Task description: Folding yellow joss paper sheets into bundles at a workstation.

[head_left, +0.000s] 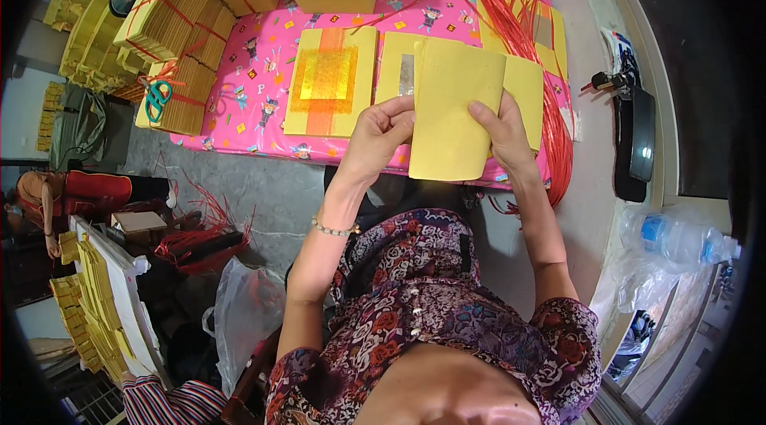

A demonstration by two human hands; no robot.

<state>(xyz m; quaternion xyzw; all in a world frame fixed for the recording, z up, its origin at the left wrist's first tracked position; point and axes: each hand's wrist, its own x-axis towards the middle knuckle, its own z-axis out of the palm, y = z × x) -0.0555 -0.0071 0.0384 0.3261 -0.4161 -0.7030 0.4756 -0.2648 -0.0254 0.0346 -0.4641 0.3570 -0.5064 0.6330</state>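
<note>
A small sheaf of yellow paper [456, 134] is raised over the table's near edge. At its left edge is my left hand [381, 134], closed with the fingertips against the paper and partly hidden by it. My right hand [507, 136] grips the right side, thumb lying on the front face. Behind the sheaf, more yellow paper [523, 78] lies on the table, some with a silvery patch [407, 74]. To the left lies a yellow stack with an orange band and gold square [327, 90].
Tied yellow paper bundles [191, 18] stand along the far left of the pink patterned tablecloth [255, 94]. Green-handled scissors [157, 98] rest against one. Red plastic strands [550, 106] hang down at right. At left, a person in red [96, 189] and a striped sleeve [171, 401] appear.
</note>
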